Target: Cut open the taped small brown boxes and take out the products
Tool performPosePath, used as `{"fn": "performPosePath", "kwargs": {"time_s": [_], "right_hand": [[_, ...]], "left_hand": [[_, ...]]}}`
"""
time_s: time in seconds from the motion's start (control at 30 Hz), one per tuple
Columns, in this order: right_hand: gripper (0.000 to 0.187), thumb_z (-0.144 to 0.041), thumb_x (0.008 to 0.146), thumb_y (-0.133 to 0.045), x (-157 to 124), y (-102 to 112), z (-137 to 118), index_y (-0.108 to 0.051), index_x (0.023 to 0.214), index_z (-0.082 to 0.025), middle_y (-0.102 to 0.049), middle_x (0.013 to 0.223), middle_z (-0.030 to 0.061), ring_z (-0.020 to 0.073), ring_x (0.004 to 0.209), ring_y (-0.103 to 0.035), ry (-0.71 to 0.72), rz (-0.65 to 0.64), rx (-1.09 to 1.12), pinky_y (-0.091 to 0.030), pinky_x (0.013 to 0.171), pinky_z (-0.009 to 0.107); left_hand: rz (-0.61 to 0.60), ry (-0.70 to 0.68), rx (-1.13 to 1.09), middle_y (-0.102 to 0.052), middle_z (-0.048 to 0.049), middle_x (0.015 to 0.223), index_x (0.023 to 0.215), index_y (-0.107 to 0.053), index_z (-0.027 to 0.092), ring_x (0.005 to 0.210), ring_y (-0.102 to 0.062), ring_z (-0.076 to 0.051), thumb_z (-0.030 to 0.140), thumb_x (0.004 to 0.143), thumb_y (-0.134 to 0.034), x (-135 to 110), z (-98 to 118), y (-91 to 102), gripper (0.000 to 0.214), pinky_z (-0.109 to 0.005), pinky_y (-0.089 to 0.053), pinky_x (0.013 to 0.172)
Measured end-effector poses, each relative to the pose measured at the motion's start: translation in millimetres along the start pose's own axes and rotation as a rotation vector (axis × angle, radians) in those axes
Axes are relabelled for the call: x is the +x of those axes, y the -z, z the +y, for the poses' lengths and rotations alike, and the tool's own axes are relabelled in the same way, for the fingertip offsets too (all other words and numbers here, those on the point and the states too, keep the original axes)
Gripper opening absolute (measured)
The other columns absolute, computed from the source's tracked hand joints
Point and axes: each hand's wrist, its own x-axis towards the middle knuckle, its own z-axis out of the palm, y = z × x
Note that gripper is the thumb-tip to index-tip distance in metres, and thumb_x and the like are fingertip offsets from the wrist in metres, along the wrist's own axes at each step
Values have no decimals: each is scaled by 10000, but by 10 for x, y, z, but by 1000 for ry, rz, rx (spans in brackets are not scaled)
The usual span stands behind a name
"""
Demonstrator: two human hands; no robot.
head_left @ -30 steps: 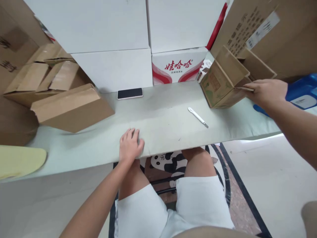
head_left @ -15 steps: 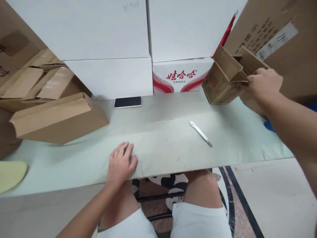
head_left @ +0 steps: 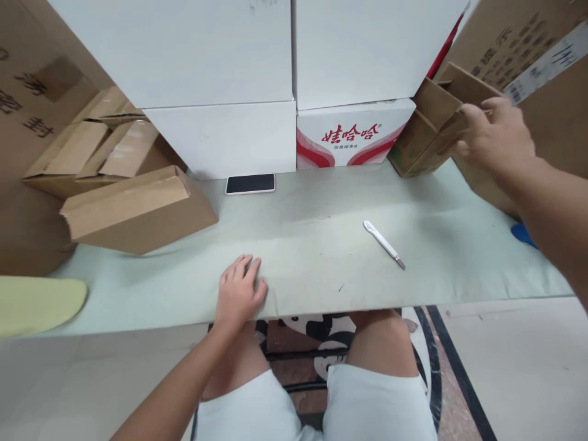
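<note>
My right hand (head_left: 493, 138) is closed on a flap of a small open cardboard box (head_left: 429, 131), which is tilted and lifted near the table's back right corner. My left hand (head_left: 239, 293) lies flat on the pale green table (head_left: 321, 245) near its front edge, fingers stretched out and holding nothing. A white craft knife (head_left: 384, 244) lies on the table between the two hands.
A black phone (head_left: 250, 184) lies by stacked white cartons (head_left: 220, 79), one printed in red (head_left: 351, 138). Brown cardboard boxes (head_left: 138, 208) crowd the left side, a large carton (head_left: 528, 55) the right. A yellow object (head_left: 37, 303) sits far left.
My right hand has raised the small box off the table and carried it up toward the back right. My left hand has stayed on the table's front edge.
</note>
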Motion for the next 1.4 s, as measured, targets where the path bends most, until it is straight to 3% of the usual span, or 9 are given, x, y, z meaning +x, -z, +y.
{"fn": "performPosePath", "kwargs": {"time_s": [0.17,0.33,0.43,0.6,0.7,0.9,1.07,1.17,1.4], "right_hand": [[619,-313,927,-648,-1137,-117,-707,-556,1509,-121,-543,1522,256,349,1396,-539,322,65,218,-479,1098,494],[437,-344,974,-554,-2653,-479,-1982,-619,1392,-235,-655,1367,183,352,1229,-646,480,50,583,-548,1036,557],[401,-302,978,-508,-3159,-615,-2515,-644,1348,-229,-661,1337,188,354,1221,-637,506,-8,644,-539,1032,555],[395,-307,981,-486,-3264,-703,-2700,-666,1309,-183,-664,1291,205,348,1118,-632,530,-52,577,-533,979,525],[367,-279,979,-472,-3246,-681,-2679,-683,1261,-174,-684,1218,191,333,1064,-633,553,-54,550,-532,960,504],[308,-267,986,-453,-3293,-674,-2702,-685,1155,-155,-690,1175,193,338,1073,-622,565,-42,528,-502,955,488],[263,-284,977,-465,-3307,-694,-2725,-679,1080,-172,-695,1135,172,326,1025,-614,557,-32,494,-489,928,468],[255,-279,974,-468,-3310,-686,-2738,-680,1059,-166,-700,1143,167,316,1006,-620,558,-14,451,-493,921,454],[236,-267,963,-497,-3288,-653,-2747,-688,1064,-173,-703,1174,156,314,1046,-632,538,-48,439,-495,953,443]], "left_hand": [[-69,52,-34,-640,-165,1534,1433,-661,182,1498,-536,-353,302,950,-517,-17,127,54,518,-512,-438,1240],[-92,46,-84,-625,-179,1542,1464,-627,163,1502,-521,-345,283,962,-537,-76,175,82,524,-524,-420,1255],[-16,47,-181,-661,-199,1478,1391,-678,151,1438,-568,-353,235,946,-557,-112,172,61,469,-535,-437,1227],[68,50,-328,-794,-126,1173,1072,-801,223,1214,-689,-286,146,901,-625,-189,145,2,258,-451,-506,1132],[144,141,-379,-809,-89,1097,1071,-793,221,1047,-725,-215,138,930,-598,-253,-4,33,254,-340,-549,993],[326,440,-341,-601,-12,639,813,-675,187,653,-593,-165,337,1075,-369,-222,-861,574,430,-286,-438,667],[608,610,-245,-671,-55,878,822,-603,223,991,-643,-244,360,1010,-516,260,-1664,1378,248,-368,-477,937],[608,620,-332,-682,-92,1184,1003,-641,231,1194,-623,-268,424,972,-610,651,-2001,1664,197,-412,-477,1075],[319,662,-439,-645,-206,1460,1227,-632,123,1435,-554,-368,503,926,-715,1281,-2348,1555,492,-534,-417,1225]]}}
